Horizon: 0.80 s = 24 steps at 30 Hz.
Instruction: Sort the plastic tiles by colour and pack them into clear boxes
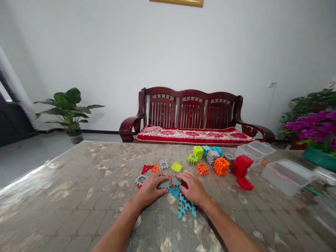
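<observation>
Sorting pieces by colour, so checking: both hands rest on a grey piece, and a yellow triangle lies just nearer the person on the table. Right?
Not quite. The triangle is blue, not yellow; the head view shows it. The left hand and right hand do rest on the grey piece, with the triangle just nearer the person on the table.
</observation>
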Each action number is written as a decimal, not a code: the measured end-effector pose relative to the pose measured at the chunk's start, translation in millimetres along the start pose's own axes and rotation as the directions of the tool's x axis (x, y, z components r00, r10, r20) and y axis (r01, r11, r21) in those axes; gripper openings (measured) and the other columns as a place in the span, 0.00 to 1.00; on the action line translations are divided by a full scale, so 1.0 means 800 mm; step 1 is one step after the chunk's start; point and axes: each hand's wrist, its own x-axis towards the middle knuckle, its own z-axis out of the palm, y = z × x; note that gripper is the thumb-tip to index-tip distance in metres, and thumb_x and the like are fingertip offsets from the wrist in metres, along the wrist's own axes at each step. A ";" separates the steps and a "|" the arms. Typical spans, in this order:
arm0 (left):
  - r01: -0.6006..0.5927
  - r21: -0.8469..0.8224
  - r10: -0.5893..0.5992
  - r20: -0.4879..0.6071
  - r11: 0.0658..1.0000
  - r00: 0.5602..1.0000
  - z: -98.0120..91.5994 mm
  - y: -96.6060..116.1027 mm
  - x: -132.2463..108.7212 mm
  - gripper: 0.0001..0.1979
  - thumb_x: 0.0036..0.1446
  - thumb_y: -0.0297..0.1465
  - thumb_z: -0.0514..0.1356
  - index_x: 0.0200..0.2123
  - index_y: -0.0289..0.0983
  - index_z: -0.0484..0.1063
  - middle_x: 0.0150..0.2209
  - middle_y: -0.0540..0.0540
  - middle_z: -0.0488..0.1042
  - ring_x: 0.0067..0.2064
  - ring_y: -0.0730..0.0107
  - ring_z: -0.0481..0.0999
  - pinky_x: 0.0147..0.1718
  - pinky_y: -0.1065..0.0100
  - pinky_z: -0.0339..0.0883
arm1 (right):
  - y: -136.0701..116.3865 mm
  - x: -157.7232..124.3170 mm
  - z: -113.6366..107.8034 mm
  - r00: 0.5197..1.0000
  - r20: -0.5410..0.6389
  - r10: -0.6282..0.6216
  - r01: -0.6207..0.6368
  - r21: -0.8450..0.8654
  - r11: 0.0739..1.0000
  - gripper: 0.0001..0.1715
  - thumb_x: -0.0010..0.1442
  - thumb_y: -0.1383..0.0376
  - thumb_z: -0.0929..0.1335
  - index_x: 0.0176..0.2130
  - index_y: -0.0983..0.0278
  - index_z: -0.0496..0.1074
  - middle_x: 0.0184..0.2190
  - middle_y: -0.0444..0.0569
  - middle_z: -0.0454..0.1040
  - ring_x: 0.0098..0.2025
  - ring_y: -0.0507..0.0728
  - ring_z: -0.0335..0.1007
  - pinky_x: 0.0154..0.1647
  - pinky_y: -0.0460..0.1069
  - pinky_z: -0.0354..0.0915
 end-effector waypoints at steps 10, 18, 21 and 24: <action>0.271 -0.111 -0.287 -0.189 0.956 0.939 0.002 -0.008 0.011 0.14 0.62 0.39 0.54 0.35 0.41 0.78 0.38 0.44 0.82 0.42 0.58 0.79 0.46 0.64 0.69 | 0.015 0.009 0.009 0.976 -0.124 0.181 -0.181 0.013 0.983 0.20 0.69 0.61 0.59 0.41 0.61 0.78 0.38 0.51 0.80 0.43 0.58 0.75 0.47 0.51 0.67; 0.364 -0.225 -0.415 -0.251 0.904 0.874 0.004 -0.027 0.019 0.25 0.61 0.37 0.51 0.56 0.32 0.72 0.33 0.45 0.80 0.34 0.62 0.79 0.36 0.66 0.71 | 0.031 0.016 0.010 0.949 -0.202 0.243 -0.223 0.118 0.968 0.19 0.64 0.62 0.61 0.48 0.61 0.77 0.47 0.53 0.80 0.50 0.61 0.75 0.54 0.56 0.68; 0.352 -0.396 -0.453 -0.195 0.848 0.870 0.006 -0.027 0.022 0.31 0.61 0.40 0.51 0.63 0.29 0.65 0.27 0.49 0.75 0.27 0.67 0.75 0.30 0.67 0.70 | 0.017 0.015 0.007 0.944 -0.285 0.168 -0.167 0.027 0.986 0.21 0.59 0.67 0.66 0.52 0.60 0.75 0.50 0.53 0.78 0.54 0.62 0.72 0.59 0.59 0.65; 0.335 -0.568 -0.464 -0.095 0.752 0.881 0.005 -0.016 0.023 0.36 0.57 0.42 0.55 0.66 0.31 0.61 0.26 0.52 0.71 0.26 0.70 0.73 0.30 0.68 0.69 | -0.007 0.014 0.006 0.954 -0.292 0.069 -0.062 0.032 0.998 0.24 0.57 0.68 0.68 0.53 0.60 0.74 0.50 0.52 0.78 0.54 0.62 0.71 0.59 0.59 0.65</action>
